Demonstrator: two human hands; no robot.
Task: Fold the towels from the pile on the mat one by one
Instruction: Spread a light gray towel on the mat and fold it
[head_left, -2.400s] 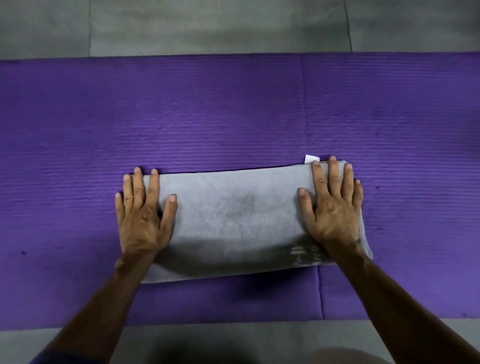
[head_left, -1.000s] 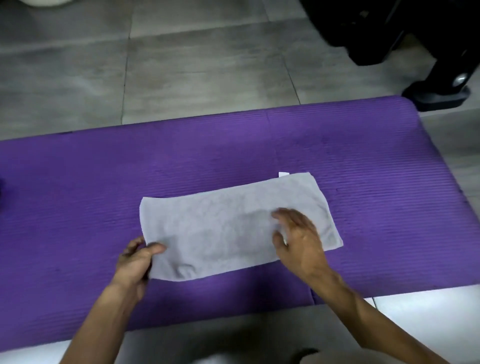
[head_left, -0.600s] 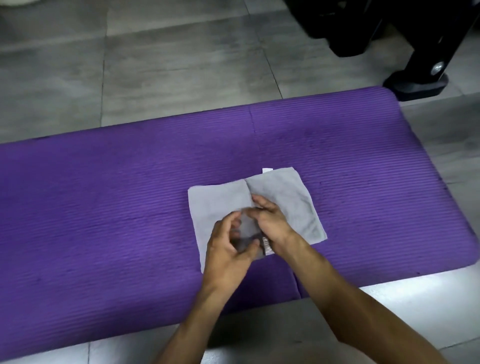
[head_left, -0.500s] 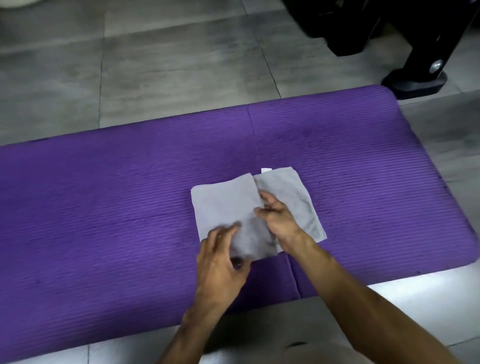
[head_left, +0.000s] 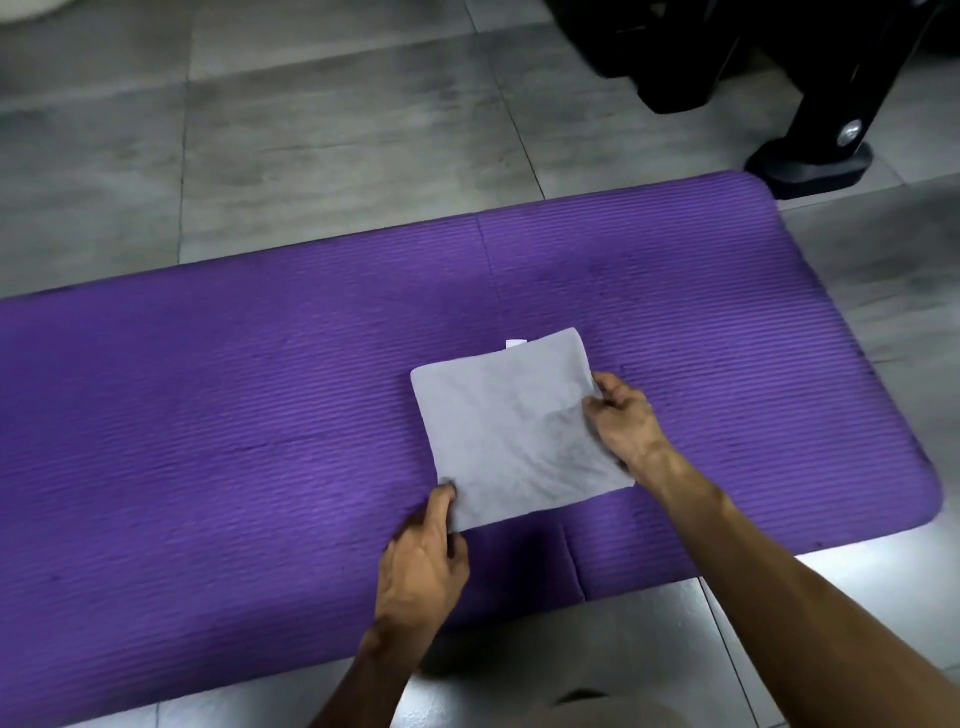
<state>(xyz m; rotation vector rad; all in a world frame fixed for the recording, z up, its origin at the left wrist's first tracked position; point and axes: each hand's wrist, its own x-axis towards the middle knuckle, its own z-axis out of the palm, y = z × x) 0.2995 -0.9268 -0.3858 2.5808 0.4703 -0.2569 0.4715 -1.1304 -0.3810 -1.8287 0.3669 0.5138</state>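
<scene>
A: What's the cloth like?

B: A grey towel (head_left: 511, 431), folded into a rough square, soft and slightly nappy with faint creases and a darker smudge toward its near right part. A small white tag (head_left: 516, 343) pokes out at its far edge. It lies flat on the mat (head_left: 208, 415), right of the mat's middle and closer to the near edge.

A: And the hands?

B: They are apart, one at each side of the square. The right hand (head_left: 623, 423) is at the right edge, thumb on top and fingers curled round the layers, pinching them. The left hand (head_left: 423, 561) is at the near left corner; its thumb tip touches the towel's edge there, the other fingers curl underneath the palm, and I cannot tell whether they grip any cloth.

A: The mat itself?

B: Purple foam, ribbed with fine parallel ridges running its length, rounded corners, a few creases crossing it and a seam near the near edge.

A: Around it?

B: Grey floor tiles (head_left: 311, 156), mottled, with thin grout lines; the near ones catch a bright glare. At the far right stands a black stand foot (head_left: 810, 166) with a shiny bolt (head_left: 850, 136)
</scene>
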